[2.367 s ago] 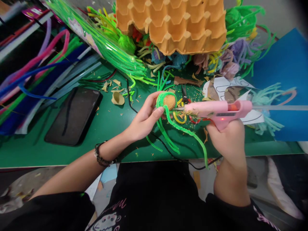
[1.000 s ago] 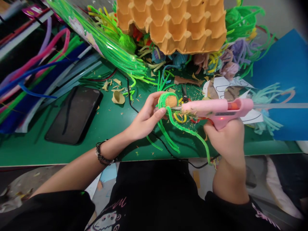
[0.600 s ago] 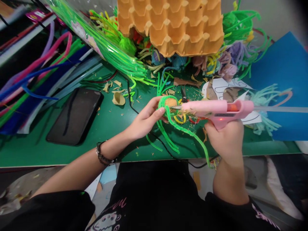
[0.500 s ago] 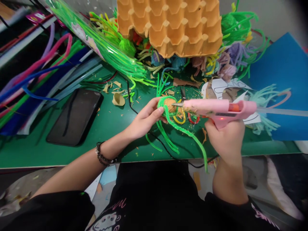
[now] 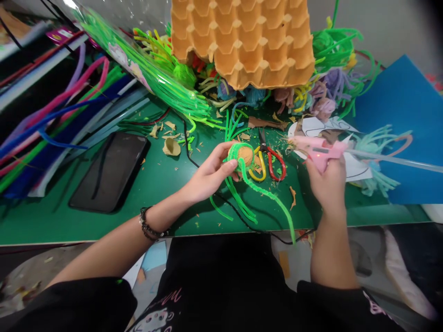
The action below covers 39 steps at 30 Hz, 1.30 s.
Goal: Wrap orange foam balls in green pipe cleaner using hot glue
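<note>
My left hand (image 5: 216,169) pinches a small brown egg-carton cup (image 5: 245,155) with green pipe cleaner (image 5: 236,150) wound around its side. A loose length of that pipe cleaner trails down to the right, over the table's front edge. In my right hand (image 5: 327,184) is a pink hot glue gun (image 5: 320,150) with a clear glue stick out of its back. Its nozzle points left, apart from the cup. Between my hands lie scissors (image 5: 263,146) with one yellow and one red handle. Several cut green pipe cleaners (image 5: 238,200) lie beneath my left hand.
A brown egg tray (image 5: 242,41) rests on bundled pipe cleaners at the back. To the left are a black phone (image 5: 110,173) and loose pipe cleaners (image 5: 58,110). A blue sheet (image 5: 401,133) and white paper cutouts (image 5: 360,168) lie right. A black cord (image 5: 228,203) crosses the green table.
My right hand has drawn the glue gun back to the right, away from the cup, so the scissors show more fully. My left hand keeps its hold on the cup, nearly still.
</note>
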### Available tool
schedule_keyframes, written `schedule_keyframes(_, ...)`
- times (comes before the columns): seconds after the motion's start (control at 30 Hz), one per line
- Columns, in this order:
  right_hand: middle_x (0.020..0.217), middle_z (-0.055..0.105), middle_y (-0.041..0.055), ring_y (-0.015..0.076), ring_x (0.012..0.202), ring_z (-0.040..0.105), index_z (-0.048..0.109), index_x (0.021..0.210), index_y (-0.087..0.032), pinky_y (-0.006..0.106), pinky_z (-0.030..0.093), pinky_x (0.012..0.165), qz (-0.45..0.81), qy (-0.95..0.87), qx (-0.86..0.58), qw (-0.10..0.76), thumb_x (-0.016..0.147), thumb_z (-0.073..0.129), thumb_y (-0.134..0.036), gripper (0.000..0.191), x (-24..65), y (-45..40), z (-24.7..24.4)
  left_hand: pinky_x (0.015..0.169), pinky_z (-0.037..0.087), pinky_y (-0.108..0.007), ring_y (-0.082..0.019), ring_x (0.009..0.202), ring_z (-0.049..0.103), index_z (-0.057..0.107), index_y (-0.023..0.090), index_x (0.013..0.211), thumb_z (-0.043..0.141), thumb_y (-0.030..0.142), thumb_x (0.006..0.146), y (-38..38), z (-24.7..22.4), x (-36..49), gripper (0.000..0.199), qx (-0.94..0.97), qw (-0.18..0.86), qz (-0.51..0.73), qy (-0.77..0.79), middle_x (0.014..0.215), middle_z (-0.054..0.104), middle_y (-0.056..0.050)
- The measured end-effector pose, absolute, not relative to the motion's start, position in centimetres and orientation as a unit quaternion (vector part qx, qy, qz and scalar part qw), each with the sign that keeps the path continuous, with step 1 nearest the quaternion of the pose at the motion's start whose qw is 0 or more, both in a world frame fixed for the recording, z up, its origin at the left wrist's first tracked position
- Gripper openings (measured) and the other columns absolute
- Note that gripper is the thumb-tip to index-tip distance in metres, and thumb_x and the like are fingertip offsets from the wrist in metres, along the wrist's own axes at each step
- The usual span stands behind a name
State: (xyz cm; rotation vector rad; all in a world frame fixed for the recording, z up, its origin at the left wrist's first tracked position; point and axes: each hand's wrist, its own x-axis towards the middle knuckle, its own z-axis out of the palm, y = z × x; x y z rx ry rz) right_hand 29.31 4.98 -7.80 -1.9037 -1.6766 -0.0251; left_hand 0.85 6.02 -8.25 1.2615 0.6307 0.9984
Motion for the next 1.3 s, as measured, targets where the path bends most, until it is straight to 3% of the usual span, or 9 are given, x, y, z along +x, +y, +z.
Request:
schedule_keyframes(0.17, 0.112, 0.059, 0.02, 0.0315, 0.107, 0.055, 0.054, 0.117, -0.01, 0.047, 0.044, 0.093, 0.045, -0.649, -0.719, 0.243, 0.082, 0.047, -0.037, 0.044, 29.5, 5.4, -8.8, 0.066, 0.054, -0.022, -0.01, 0.076, 0.06, 0.045, 0.023, 0.118, 0.057, 0.052, 0.084, 5.9, -7.9, 0.9, 0.047, 0.553, 0.65, 0.434, 0.287, 0.109, 0.056, -0.005)
schedule_keyframes(0.33, 0.112, 0.058, 0.0204, 0.0333, 0.106, 0.054, 0.052, 0.119, -0.01, 0.049, 0.043, 0.092, 0.014, -0.646, -0.733, 0.213, 0.08, 0.052, -0.037, 0.047, 29.3, 5.1, -8.4, 0.074, 0.055, -0.027, -0.016, 0.095, 0.06, 0.044, 0.022, 0.121, 0.052, 0.054, 0.085, 6.1, -8.3, 0.8, 0.049, 0.57, 0.628, 0.439, 0.295, 0.114, 0.058, -0.008)
schedule_keyframes(0.47, 0.106, 0.057, 0.0198, 0.036, 0.105, 0.052, 0.059, 0.096, -0.015, 0.052, 0.042, 0.092, -0.027, -0.644, -0.74, 0.191, 0.081, 0.054, -0.041, 0.031, 29.6, 4.1, -7.8, 0.076, 0.055, -0.03, -0.016, 0.092, 0.06, 0.043, 0.021, 0.121, 0.051, 0.052, 0.087, 6.3, -8.8, 0.7, 0.047, 0.592, 0.59, 0.456, 0.305, 0.118, 0.056, -0.009)
schedule_keyframes(0.7, 0.084, 0.055, 0.0086, 0.0294, 0.089, 0.054, 0.062, 0.088, -0.018, 0.052, 0.043, 0.086, -0.068, -0.634, -0.743, 0.204, 0.08, 0.055, -0.054, 0.037, 29.6, 0.9, -6.5, 0.085, 0.053, -0.032, -0.016, 0.096, 0.061, 0.044, 0.02, 0.122, 0.052, 0.042, 0.088, 6.2, -9.1, 1.0, 0.042, 0.614, 0.534, 0.488, 0.314, 0.112, 0.061, -0.008)
schedule_keyframes(0.77, 0.082, 0.054, 0.0085, 0.0286, 0.086, 0.054, 0.063, 0.086, -0.018, 0.05, 0.045, 0.082, -0.068, -0.63, -0.754, 0.174, 0.08, 0.054, -0.054, 0.037, 29.0, 0.1, -5.4, 0.089, 0.052, -0.034, -0.018, 0.1, 0.061, 0.044, 0.02, 0.123, 0.052, 0.041, 0.088, 6.1, -9.1, 1.1, 0.041, 0.607, 0.538, 0.492, 0.316, 0.117, 0.06, -0.009)
schedule_keyframes(0.87, 0.086, 0.056, 0.0112, 0.0307, 0.092, 0.053, 0.062, 0.089, -0.017, 0.051, 0.043, 0.086, -0.135, -0.613, -0.747, 0.218, 0.081, 0.056, -0.05, 0.034, 27.7, -0.5, -3.8, 0.091, 0.052, -0.036, -0.019, 0.102, 0.061, 0.043, 0.019, 0.124, 0.051, 0.04, 0.088, 6.1, -9.1, 1.1, 0.042, 0.603, 0.545, 0.486, 0.322, 0.122, 0.058, -0.011)
schedule_keyframes(1.0, 0.087, 0.057, 0.0042, 0.0194, 0.079, 0.058, 0.058, 0.098, -0.021, 0.038, 0.05, 0.074, 0.01, -0.654, -0.664, 0.363, 0.083, 0.058, -0.037, 0.022, 24.3, -0.3, -3.1, 0.093, 0.051, -0.038, -0.02, 0.105, 0.06, 0.043, 0.018, 0.124, 0.052, 0.044, 0.088, 6.0, -9.1, 1.1, 0.046, 0.612, 0.531, 0.487, 0.325, 0.125, 0.054, -0.012)
schedule_keyframes(1.17, 0.106, 0.054, 0.0036, 0.0148, 0.085, 0.063, 0.043, 0.122, -0.027, 0.032, 0.057, 0.075, 0.316, -0.695, -0.527, 0.372, 0.081, 0.063, -0.034, 0.047, 19.0, -0.3, -4.2, 0.091, 0.051, -0.034, -0.02, 0.106, 0.058, 0.045, 0.018, 0.125, 0.053, 0.046, 0.087, 6.0, -9.1, 1.0, 0.048, 0.636, 0.494, 0.485, 0.342, 0.125, 0.052, -0.013)
schedule_keyframes(1.3, 0.098, 0.052, 0.0004, 0.006, 0.058, 0.051, 0.046, 0.118, -0.027, 0.023, 0.051, 0.054, 0.268, -0.712, -0.538, 0.363, 0.085, 0.059, -0.027, 0.036, 17.4, -0.1, -3.9, 0.09, 0.049, -0.033, -0.021, 0.108, 0.055, 0.044, 0.022, 0.131, 0.053, 0.042, 0.088, 6.0, -9.3, 0.7, 0.049, 0.667, 0.456, 0.472, 0.353, 0.124, 0.052, -0.01)
